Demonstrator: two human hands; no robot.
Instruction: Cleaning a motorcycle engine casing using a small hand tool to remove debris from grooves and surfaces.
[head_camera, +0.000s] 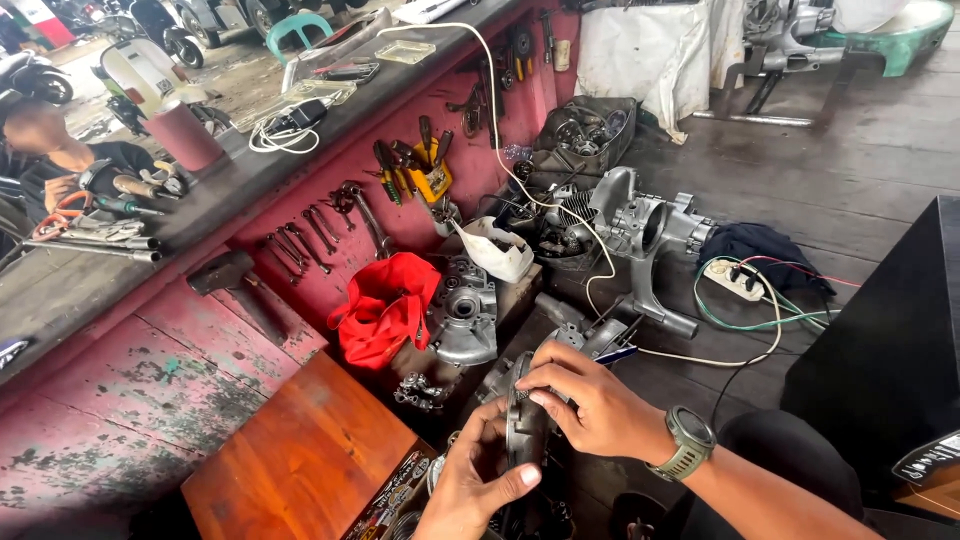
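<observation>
Two hands work low in the view on a dark metal engine cover (525, 425), held upright over the wooden floor (850, 170); the left hand (472, 485) has its fingers wrapped around the cover's lower edge, thumb pressed on its face; the right hand (590, 405), with a wristwatch (688, 443), has its fingers curled over the cover's top edge; a red cloth (385, 305) lies well apart beside a silver engine casing (462, 310), below wrenches (320, 230) hung on the red wall.

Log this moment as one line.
left hand: grips dark round metal engine cover | right hand: on cover's top | red cloth bag: beside
</observation>
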